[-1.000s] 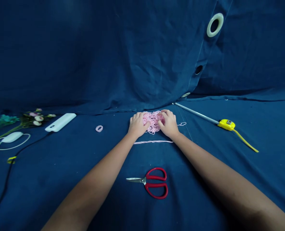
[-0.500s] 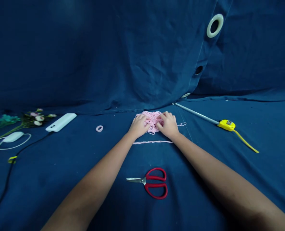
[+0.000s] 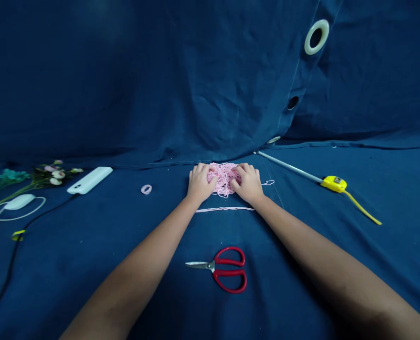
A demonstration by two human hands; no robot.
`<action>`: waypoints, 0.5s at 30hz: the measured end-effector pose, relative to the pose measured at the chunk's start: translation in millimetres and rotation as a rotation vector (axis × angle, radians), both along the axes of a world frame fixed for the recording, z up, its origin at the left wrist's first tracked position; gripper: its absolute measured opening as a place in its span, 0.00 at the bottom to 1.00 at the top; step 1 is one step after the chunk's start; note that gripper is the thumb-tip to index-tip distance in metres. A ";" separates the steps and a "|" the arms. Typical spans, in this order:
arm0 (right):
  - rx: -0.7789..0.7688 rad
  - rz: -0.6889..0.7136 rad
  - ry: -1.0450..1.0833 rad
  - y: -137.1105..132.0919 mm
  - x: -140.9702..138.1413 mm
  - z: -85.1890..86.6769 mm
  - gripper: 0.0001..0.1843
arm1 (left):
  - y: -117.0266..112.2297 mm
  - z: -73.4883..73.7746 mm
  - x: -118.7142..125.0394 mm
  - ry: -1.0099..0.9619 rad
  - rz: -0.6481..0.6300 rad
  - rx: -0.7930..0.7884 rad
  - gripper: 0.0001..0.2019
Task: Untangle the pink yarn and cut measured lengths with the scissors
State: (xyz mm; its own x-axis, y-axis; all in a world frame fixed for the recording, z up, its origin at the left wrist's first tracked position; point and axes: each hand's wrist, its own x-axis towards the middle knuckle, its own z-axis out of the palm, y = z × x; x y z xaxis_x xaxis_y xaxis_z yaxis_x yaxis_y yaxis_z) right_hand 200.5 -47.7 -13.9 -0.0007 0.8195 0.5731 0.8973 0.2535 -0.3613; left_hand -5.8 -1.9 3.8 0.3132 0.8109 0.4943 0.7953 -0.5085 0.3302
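Observation:
A tangled heap of pink yarn (image 3: 224, 179) lies on the blue cloth in front of me. My left hand (image 3: 201, 182) cups the heap's left side, its fingers curved over the far edge and its thumb on the near side. On the opposite side, my right hand (image 3: 248, 182) presses curled fingers and thumb into the strands. The fingertips are partly hidden in the yarn. A loose yarn end sticks out past my right hand. Nearer to me, a straight bundle of pink strands (image 3: 226, 208) stretches between my wrists.
Red-handled scissors (image 3: 231, 269) lie between my forearms, blades pointing left. At left are a small pink yarn ring (image 3: 146, 189), a white device (image 3: 90, 180) with a black cable, and artificial flowers (image 3: 55, 174). A yellow tape measure (image 3: 333, 183) and thin rod (image 3: 291, 167) lie at right.
My left hand has shifted slightly left, with its thumb spread further from the fingers. My right hand stays at the heap's right side, almost unmoved.

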 end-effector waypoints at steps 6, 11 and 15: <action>-0.124 0.199 -0.064 4.3 1.9 -2.7 0.11 | 8.1 -7.3 2.5 0.148 -0.138 -0.117 0.16; -0.064 0.186 -0.046 1.4 0.9 -0.6 0.11 | 5.3 -4.0 0.8 0.093 -0.075 -0.043 0.07; -0.043 0.146 -0.026 0.0 0.2 -0.2 0.18 | 4.4 -2.2 -2.2 -0.015 0.032 -0.006 0.14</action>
State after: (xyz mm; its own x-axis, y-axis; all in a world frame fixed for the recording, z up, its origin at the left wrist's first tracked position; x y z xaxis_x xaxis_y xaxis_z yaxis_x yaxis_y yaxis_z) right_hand 200.7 -47.7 -14.0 -0.1367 0.8332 0.5358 0.8613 0.3672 -0.3513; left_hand -8.1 2.4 1.6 0.2802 0.8234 0.4934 0.8060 -0.4810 0.3450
